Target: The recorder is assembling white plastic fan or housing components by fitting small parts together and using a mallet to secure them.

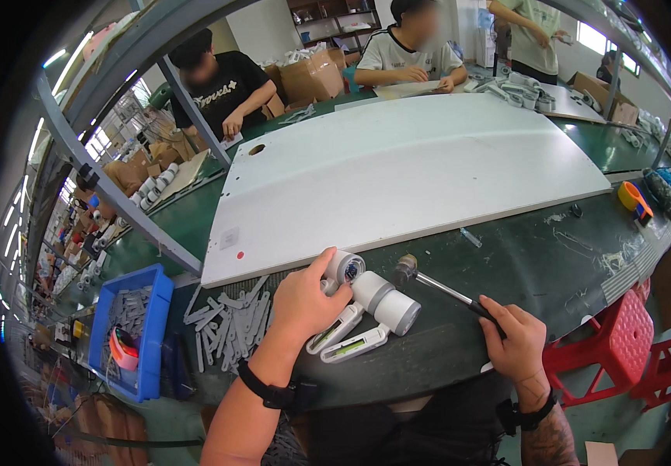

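My left hand (304,303) grips a white handheld device with a round grey-rimmed head (345,267), holding it down on the dark green bench. A second white device (386,304) of the same kind lies just to its right, its handle (355,344) pointing toward me. My right hand (512,335) is closed around the black grip of a small hammer (438,286). The hammer's metal head (406,269) hovers close above the two devices.
A large white board (421,167) lies across the bench. Several grey plastic strips (230,326) are heaped left of my hand, beside a blue bin (153,334). Red stools (623,342) stand at the right. Three other people work at the far side.
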Available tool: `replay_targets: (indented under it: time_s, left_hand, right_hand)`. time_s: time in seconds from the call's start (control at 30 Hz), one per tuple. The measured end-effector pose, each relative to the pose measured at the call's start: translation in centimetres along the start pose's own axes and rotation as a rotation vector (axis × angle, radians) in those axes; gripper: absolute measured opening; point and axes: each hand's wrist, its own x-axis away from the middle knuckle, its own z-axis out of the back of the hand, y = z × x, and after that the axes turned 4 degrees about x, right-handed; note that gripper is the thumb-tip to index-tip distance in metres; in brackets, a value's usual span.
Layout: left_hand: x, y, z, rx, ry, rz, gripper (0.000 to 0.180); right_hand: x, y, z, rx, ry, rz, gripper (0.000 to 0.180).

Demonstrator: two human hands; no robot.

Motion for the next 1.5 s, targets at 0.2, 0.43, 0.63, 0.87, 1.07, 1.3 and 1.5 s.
replay_targets:
  time_s: [0.2,0.43,0.63,0.87,1.07,1.3,1.5]
  left_hand:
    - [0.7,0.6,0.7,-0.014,-0.049,-0.025,0.073]
    - [7.3,-2.1,3.0,0.049,0.296,-0.390,0.057]
    - [13.8,-1.9,-0.9,0.094,0.323,-0.281,0.057]
    - [12.5,-3.4,-0.8,0.106,0.301,-0.402,0.048]
    - [13.5,-5.0,-0.7,0.150,0.287,-0.356,0.054]
    - [13.2,-5.3,-0.7,0.150,0.344,-0.393,0.060]
    - [13.0,-5.0,-0.8,0.120,0.356,-0.393,0.053]
  right_hand:
    - [0.0,0.1,-0.4,0.036,0.026,0.012,0.039]
    - [0.5,0.7,-0.3,-0.027,0.111,0.048,0.044]
    - [-1.9,-2.9,0.3,-0.091,0.075,0.145,0.037]
    - [-7.6,-9.8,-4.5,-0.059,-0.205,0.723,0.039]
    - [-9.0,-11.3,-7.9,0.007,-0.411,0.895,0.062]
    - [-9.4,-11.7,-8.6,-0.006,-0.554,0.830,0.058]
    - [-10.5,-12.3,-8.6,0.026,-0.635,0.889,0.052]
